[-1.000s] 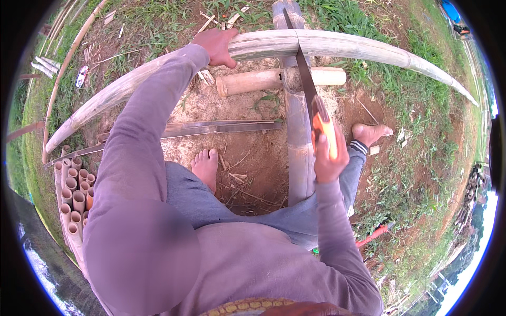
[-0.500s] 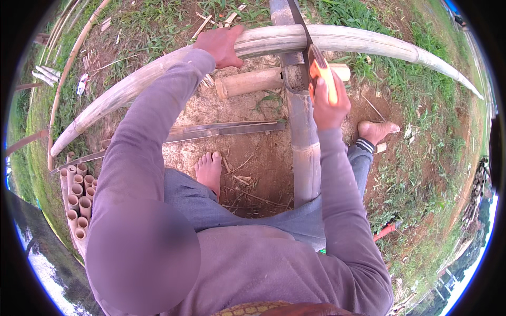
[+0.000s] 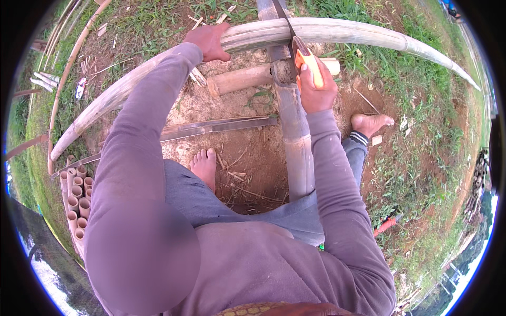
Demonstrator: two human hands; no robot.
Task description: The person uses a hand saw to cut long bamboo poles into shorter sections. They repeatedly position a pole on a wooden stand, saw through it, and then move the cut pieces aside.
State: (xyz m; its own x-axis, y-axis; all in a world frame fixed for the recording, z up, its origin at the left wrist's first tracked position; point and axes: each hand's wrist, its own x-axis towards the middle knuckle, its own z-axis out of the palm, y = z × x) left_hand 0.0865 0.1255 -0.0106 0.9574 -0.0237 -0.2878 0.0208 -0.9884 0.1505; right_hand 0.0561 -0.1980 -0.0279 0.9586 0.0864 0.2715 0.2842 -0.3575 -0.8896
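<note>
A long pale bamboo pole (image 3: 348,30) lies crosswise in front of me, bending across the view. My left hand (image 3: 208,42) is wrapped over the pole left of the middle. In my right hand (image 3: 319,95) is a handsaw (image 3: 314,69) by its orange handle. Its dark blade crosses the pole just right of my left hand, pointing away from me. How deep the blade sits in the bamboo I cannot make out. Under the pole, a thick bamboo post (image 3: 300,158) runs from between my legs to the far side, with a shorter bamboo piece (image 3: 245,80) lying across it.
A long flat dark strip (image 3: 226,125) lies on the soil ahead of my left foot (image 3: 204,166). Several cut bamboo tubes (image 3: 78,192) are stacked at the left. My right foot (image 3: 371,124) rests beyond the post. A red object (image 3: 386,225) lies in the grass at right.
The whole view has shifted slightly, so things appear further left and up. Relative to the pole, the saw has slid a little forward. Both hands keep their hold.
</note>
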